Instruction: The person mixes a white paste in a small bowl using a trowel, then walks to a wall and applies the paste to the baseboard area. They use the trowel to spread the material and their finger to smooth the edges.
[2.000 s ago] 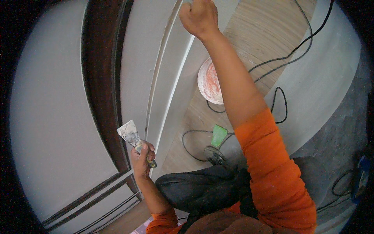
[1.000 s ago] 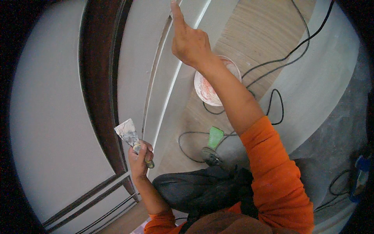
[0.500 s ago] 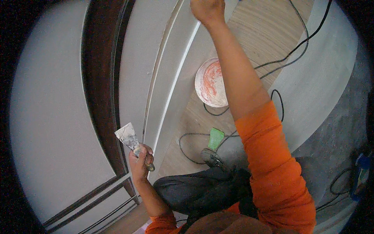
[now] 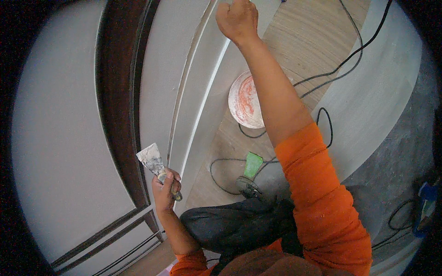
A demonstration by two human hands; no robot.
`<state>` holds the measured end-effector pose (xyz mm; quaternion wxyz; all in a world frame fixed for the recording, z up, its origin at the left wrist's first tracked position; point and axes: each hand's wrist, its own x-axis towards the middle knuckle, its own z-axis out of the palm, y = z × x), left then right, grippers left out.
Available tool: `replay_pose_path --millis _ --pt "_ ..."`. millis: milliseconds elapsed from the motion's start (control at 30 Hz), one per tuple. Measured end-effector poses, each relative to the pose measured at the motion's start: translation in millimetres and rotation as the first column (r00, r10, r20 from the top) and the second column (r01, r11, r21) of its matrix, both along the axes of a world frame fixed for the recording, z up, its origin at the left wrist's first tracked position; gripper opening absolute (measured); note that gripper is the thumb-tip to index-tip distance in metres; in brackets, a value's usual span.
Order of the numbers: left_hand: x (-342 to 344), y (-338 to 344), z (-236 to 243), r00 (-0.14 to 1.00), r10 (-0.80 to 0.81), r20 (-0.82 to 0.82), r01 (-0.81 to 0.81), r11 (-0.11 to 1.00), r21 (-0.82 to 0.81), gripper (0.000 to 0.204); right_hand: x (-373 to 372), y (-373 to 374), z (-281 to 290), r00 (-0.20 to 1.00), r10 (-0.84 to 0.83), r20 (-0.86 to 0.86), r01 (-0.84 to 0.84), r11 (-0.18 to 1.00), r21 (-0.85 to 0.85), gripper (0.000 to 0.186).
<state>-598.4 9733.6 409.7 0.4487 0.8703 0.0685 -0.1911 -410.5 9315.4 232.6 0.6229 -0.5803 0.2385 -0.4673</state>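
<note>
My left hand [image 4: 166, 187] is wrapped round the handle of a putty knife [image 4: 152, 157], its blade upward and smeared with white and grey filler. The blade is in front of the wall, by the dark brown strip [image 4: 117, 92]. At the far end of my outstretched arm, my right hand [image 4: 238, 20] is closed beside the white moulding [image 4: 209, 69] along the base of the wall. Whatever its fingers grip is hidden from this view. Below that forearm, partly covered by it, lies a round whitish container [image 4: 244, 99] with orange-red smears.
A black cable [image 4: 343, 69] loops over the wood-look floor [image 4: 299, 46]. A green flat piece [image 4: 252, 164] lies by my shoe [image 4: 248, 186]. Grey-white sheeting [image 4: 368, 96] covers the floor to the right, and a blue object [image 4: 427, 198] stands at the right edge.
My right hand has come slightly left and nearer, so more of it shows beside the moulding. My left hand and the putty knife have hardly moved.
</note>
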Motion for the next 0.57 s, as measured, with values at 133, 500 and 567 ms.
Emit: replay_pose_path --millis 133,500,567 --pt "0.8 -1.0 -0.1 1.000 0.002 -0.014 -0.002 1.000 -0.014 0.024 -8.4 -11.7 0.1 0.996 -0.017 0.086 0.012 0.998 0.055 0.075" --pt "-10.2 5.7 6.2 0.999 0.041 -0.006 -0.041 0.999 0.001 0.023 -11.3 -39.9 41.5 0.935 0.188 -0.300 -0.201 0.980 -0.012 0.088" --pt "-1.9 -2.3 3.0 0.999 0.027 -0.025 -0.027 1.000 0.000 0.024 -9.1 -45.3 40.6 0.937 0.133 -0.322 -0.148 0.989 -0.020 0.089"
